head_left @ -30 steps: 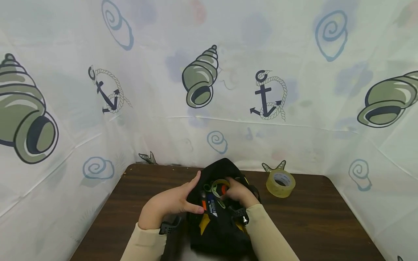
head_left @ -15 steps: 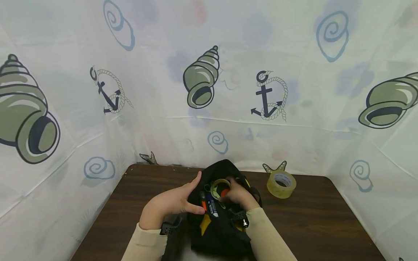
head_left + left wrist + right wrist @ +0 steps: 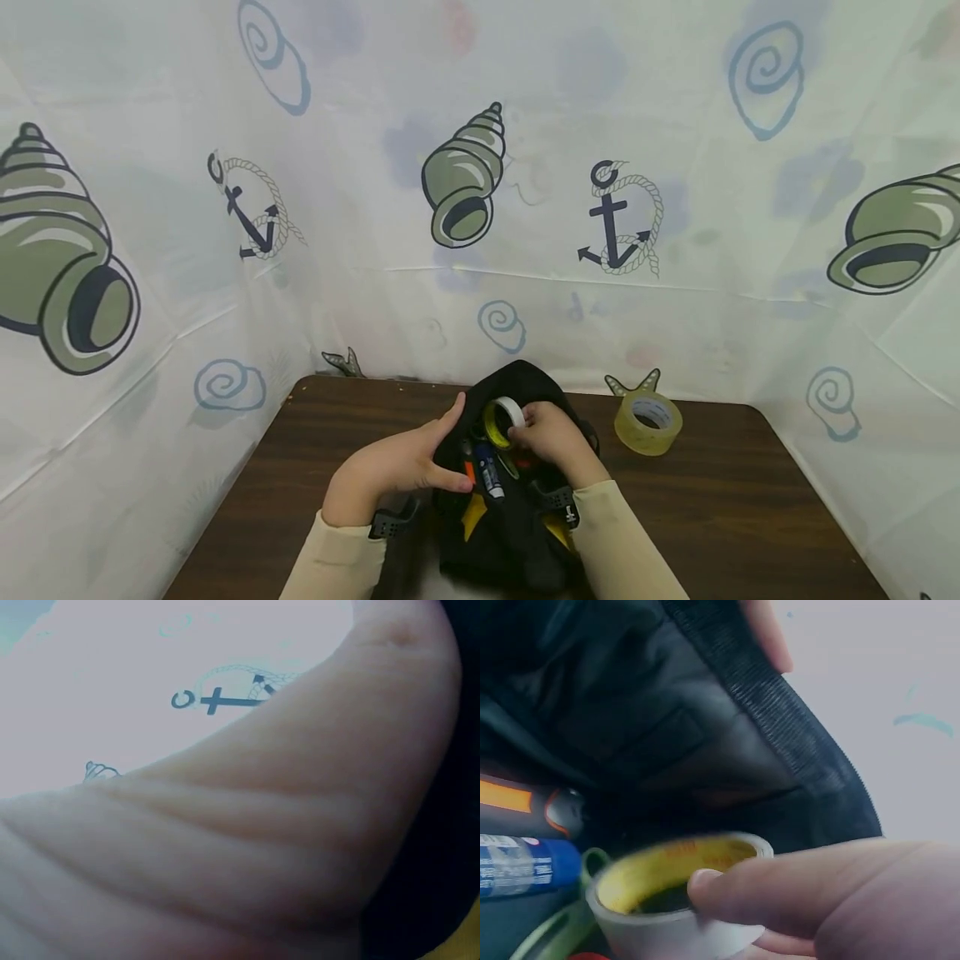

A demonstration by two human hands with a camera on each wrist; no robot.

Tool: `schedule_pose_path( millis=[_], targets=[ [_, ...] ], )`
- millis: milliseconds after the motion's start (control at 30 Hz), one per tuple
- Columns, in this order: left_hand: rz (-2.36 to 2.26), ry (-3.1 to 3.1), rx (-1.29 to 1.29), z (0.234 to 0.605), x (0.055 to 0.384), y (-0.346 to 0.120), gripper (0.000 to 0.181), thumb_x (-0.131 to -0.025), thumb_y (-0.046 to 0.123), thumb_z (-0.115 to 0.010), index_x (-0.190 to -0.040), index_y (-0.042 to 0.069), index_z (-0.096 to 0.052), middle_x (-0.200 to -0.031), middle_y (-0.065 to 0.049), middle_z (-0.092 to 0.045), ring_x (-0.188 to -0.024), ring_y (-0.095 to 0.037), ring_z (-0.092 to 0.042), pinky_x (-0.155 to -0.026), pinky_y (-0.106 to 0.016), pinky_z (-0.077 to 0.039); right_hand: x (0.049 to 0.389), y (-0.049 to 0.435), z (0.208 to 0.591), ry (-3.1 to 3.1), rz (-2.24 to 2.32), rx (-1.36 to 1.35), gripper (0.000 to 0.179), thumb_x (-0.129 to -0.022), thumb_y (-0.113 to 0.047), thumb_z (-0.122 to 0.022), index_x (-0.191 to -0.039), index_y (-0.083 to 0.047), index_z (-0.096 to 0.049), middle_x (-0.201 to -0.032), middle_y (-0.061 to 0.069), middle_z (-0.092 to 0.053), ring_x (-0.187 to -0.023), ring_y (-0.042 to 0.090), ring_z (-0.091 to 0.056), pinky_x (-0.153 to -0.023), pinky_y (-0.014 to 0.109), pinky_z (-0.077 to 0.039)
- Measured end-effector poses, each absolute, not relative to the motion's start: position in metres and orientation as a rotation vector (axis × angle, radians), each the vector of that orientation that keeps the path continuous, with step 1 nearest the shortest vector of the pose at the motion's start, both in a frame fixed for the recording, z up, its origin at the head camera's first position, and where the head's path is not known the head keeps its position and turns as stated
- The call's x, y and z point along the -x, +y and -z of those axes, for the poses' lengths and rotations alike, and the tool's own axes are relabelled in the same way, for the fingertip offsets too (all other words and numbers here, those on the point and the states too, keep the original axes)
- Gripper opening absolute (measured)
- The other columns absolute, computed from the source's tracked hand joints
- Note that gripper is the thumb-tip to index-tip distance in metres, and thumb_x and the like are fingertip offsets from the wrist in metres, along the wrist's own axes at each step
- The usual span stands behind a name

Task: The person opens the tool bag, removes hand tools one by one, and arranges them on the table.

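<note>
A black bag [image 3: 498,533] with yellow patches stands at the table's near middle, its mouth facing up. My right hand [image 3: 557,437] pinches a roll of white tape [image 3: 513,410] at the bag's mouth; its yellow inner core shows in the right wrist view, where my thumb [image 3: 735,896] reaches over the rim. My left hand [image 3: 401,458] lies along the bag's left side, thumb and finger spread straight against the mouth's edge; its other fingers are hidden. Inside the bag are a blue-capped glue stick [image 3: 525,866], an orange-and-black handle [image 3: 517,806] and something green [image 3: 555,934].
A roll of clear yellowish tape [image 3: 648,423] stands on the brown wooden table [image 3: 720,500], right of the bag. A white cloth [image 3: 360,208] printed with shells and anchors hangs behind and at both sides.
My right hand has lifted the white tape roll slightly and tipped it, so its white outer side shows. My left hand has stayed at the bag's left edge.
</note>
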State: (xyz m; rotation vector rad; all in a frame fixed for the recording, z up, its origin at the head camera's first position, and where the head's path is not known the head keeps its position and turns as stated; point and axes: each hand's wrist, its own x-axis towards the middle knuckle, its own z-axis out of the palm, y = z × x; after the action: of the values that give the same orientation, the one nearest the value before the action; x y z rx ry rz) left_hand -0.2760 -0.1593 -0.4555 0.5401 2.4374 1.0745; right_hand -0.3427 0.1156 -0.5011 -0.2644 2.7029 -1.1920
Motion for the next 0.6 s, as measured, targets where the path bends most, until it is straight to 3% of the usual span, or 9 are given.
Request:
schedule_pose_path(
  millis=[133,333,600],
  targets=[
    [-1.068,2.444,-0.533,0.455,0.276,-0.158,0.127,-0.089,0.056,-0.087,-0.172,0.047,0.009,-0.184,-0.005,-0.013,-0.168,-0.036,-0.026,-0.130,-0.066,-0.030,0.335,0.119,0.488,2.747,1.187,0.282,0.015,-0.102,-0.022,-0.077,-0.106,-0.007,-0.077,-0.084,0.003,-0.074,-0.072,0.016,-0.067,-0.061,0.030,-0.053],
    [-1.059,2.442,-0.522,0.454,0.276,-0.157,0.127,-0.089,0.058,-0.087,-0.172,0.049,0.009,-0.184,-0.005,-0.013,-0.167,-0.037,-0.027,-0.130,-0.067,-0.031,0.320,0.127,0.467,2.759,1.238,0.298,0.034,-0.103,-0.025,-0.078,-0.131,-0.010,-0.067,-0.090,0.004,-0.071,-0.069,0.019,-0.068,-0.062,0.033,-0.054],
    [-1.044,2.445,-0.533,0.456,0.278,-0.158,0.121,-0.092,0.064,-0.080,-0.171,0.048,0.011,-0.184,-0.005,-0.011,-0.167,-0.036,-0.027,-0.130,-0.065,-0.032,0.304,0.142,0.451,2.795,1.316,0.420,0.016,-0.104,-0.024,-0.076,-0.119,-0.019,-0.073,-0.095,-0.003,-0.074,-0.076,0.017,-0.069,-0.070,0.034,-0.056]
  ],
)
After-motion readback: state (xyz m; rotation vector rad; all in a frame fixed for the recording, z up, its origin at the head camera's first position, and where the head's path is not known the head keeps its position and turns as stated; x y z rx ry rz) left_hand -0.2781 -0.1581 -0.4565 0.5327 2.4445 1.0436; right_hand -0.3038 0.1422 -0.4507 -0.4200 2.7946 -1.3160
